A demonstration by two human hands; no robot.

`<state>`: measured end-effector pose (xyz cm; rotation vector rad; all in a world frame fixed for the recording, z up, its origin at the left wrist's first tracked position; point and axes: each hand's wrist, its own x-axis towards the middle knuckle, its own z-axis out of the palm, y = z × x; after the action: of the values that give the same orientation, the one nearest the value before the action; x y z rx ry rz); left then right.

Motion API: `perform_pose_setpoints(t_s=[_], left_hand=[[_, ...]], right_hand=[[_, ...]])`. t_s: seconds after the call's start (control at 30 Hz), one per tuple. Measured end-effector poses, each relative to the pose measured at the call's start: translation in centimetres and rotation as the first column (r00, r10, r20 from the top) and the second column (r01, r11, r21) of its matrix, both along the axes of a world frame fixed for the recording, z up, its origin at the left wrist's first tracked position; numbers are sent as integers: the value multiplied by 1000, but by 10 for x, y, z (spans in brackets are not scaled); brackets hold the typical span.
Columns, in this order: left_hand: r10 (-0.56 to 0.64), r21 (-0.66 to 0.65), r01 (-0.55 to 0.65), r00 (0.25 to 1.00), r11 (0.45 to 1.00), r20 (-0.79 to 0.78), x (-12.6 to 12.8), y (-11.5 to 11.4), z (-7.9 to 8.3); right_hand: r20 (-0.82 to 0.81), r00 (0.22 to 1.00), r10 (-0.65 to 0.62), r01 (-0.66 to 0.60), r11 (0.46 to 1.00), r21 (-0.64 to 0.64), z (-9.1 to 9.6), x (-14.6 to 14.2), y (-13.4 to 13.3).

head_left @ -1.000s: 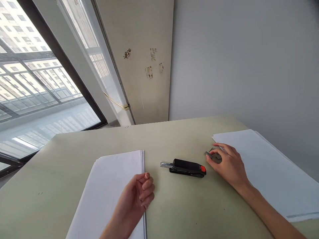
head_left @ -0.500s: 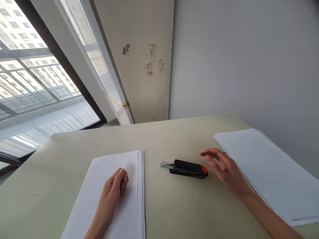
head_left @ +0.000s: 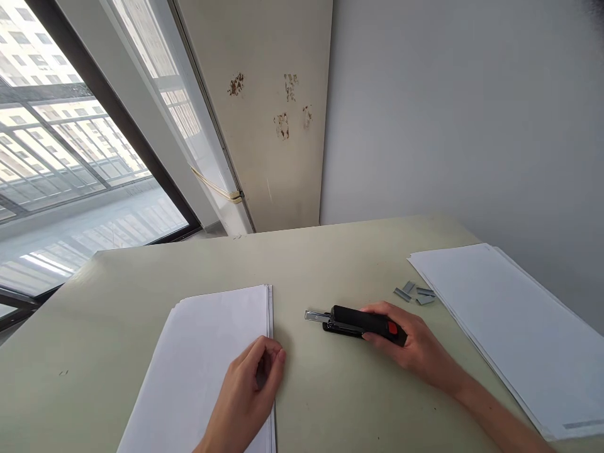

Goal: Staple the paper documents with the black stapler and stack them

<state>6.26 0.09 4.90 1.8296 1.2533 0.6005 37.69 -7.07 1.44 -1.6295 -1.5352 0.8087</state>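
My right hand (head_left: 406, 340) is wrapped around the rear end of a black stapler (head_left: 349, 319) with a red patch, fingers on the far side and thumb on the near side. Its metal staple tray (head_left: 317, 316) sticks out at the left, and the stapler lies low at the table. My left hand (head_left: 250, 390) is closed in a loose curl at the right edge of a stack of white paper (head_left: 202, 340). Thumb and forefinger tips come together just past that edge; whether a sheet is between them is hidden.
Several grey staple strips (head_left: 415, 293) lie beyond my right hand, beside a second stack of white paper (head_left: 509, 327) on the right. The pale green table (head_left: 330, 258) ends before a grey wall (head_left: 448, 113). A window (head_left: 94, 145) is at the left.
My right hand has moved onto the stapler and closed around it, uncovering the staple strips. My left hand has shifted right to the paper's edge, and the top sheets there lie farther right.
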Motion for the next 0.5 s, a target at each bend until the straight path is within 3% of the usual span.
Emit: perform_pose_setpoints(t_s=[0.33,0.5], left_hand=[[-98,171,108,993,979,-63,-4,-5,-7],[-138,407,170,985,898,-106,-2,-7,-6]], right_hand=[[-28,999,26,-26,1000,-15,-4,2,-1],[-61,995,85,-86,996,-28,0,-2,-2]])
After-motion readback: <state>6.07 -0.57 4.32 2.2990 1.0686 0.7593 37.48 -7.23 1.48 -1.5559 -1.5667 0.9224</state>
